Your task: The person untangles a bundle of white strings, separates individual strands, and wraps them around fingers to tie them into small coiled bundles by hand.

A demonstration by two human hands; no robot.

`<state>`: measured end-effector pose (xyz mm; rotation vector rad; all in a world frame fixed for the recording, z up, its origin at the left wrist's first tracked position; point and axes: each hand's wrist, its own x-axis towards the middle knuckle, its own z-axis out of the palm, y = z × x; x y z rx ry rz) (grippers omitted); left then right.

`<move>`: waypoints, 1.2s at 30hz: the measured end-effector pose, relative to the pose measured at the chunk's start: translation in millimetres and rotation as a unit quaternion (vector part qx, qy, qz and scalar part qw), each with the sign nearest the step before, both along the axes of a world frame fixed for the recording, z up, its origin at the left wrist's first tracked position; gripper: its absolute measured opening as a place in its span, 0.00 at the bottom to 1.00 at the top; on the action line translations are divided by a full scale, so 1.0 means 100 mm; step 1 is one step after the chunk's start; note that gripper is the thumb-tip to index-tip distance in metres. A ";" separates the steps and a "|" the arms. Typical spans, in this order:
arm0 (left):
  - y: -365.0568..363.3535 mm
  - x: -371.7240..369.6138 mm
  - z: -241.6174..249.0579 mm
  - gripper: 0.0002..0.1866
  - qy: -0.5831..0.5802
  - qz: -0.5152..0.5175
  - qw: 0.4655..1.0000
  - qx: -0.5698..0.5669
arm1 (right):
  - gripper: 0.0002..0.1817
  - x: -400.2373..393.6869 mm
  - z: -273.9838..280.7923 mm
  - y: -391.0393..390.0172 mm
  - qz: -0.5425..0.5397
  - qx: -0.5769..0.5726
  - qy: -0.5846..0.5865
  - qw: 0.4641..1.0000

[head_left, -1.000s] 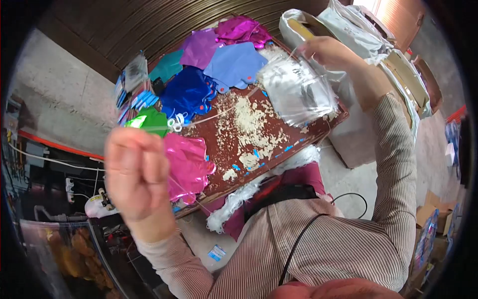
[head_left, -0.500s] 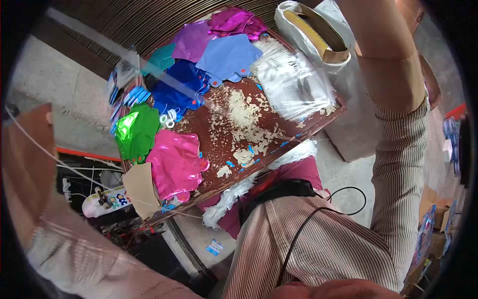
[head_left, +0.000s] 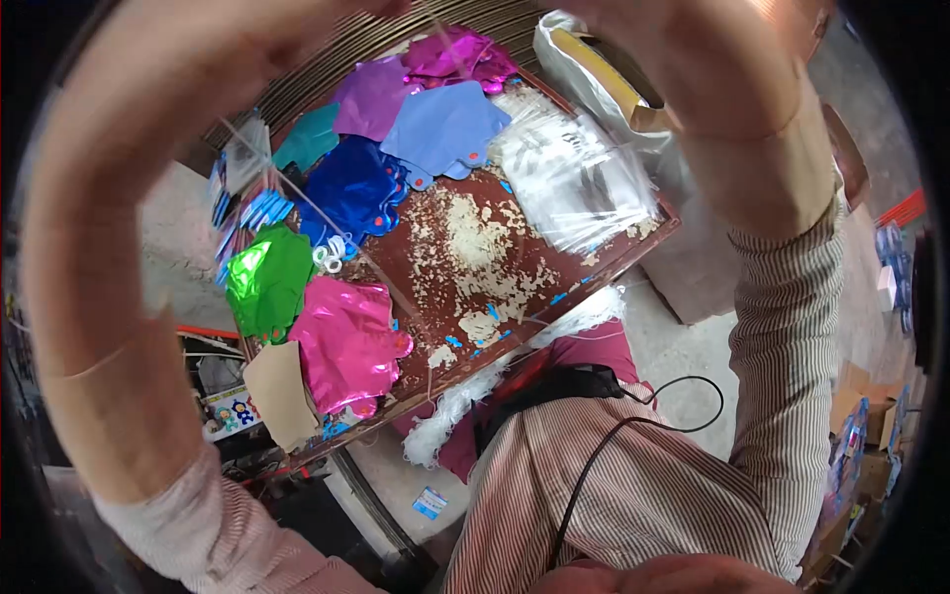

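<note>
Both of my arms are raised towards the top edge of the view. My left hand [head_left: 267, 45] is smeared by motion at the upper left, its fingertips cut off by the frame. My right hand [head_left: 618, 15] is mostly beyond the top edge, so its fingers are hidden. A thin pale strand [head_left: 327, 213] runs slantwise below my left hand over the table; whether a hand grips it is not visible. Under the hands lie flat foil pieces: dark blue [head_left: 351, 193], light blue [head_left: 445, 129], purple [head_left: 374, 97], magenta [head_left: 460, 57], green [head_left: 269, 282] and pink [head_left: 348, 342].
Clear plastic sleeves [head_left: 574, 178] lie on the right of the worn brown table [head_left: 495, 287]. White rings [head_left: 332, 254] sit beside the green foil. A cardboard piece [head_left: 282, 391] lies at the front left corner. A white bag [head_left: 579, 74] stands behind the sleeves.
My left arm has swung up and inward from the far left, bringing the hand to the top. My right forearm has shifted slightly left. The foil pieces keep their places on the table.
</note>
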<state>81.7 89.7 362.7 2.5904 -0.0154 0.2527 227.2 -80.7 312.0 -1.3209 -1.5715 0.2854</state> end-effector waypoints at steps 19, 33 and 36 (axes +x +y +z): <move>-0.10 -0.21 -1.47 0.38 0.051 -0.037 0.796 -0.602 | 0.14 -0.65 -0.72 0.02 0.044 -0.132 0.478 0.867; -0.39 -0.70 -2.29 0.11 -0.097 0.004 0.955 -0.279 | 0.08 -0.61 -1.66 -0.06 -0.243 -0.016 -0.051 0.969; -0.29 -0.79 -2.28 0.10 -0.130 0.003 0.976 -0.177 | 0.06 -0.73 -1.75 -0.17 -0.235 -0.004 -0.171 0.957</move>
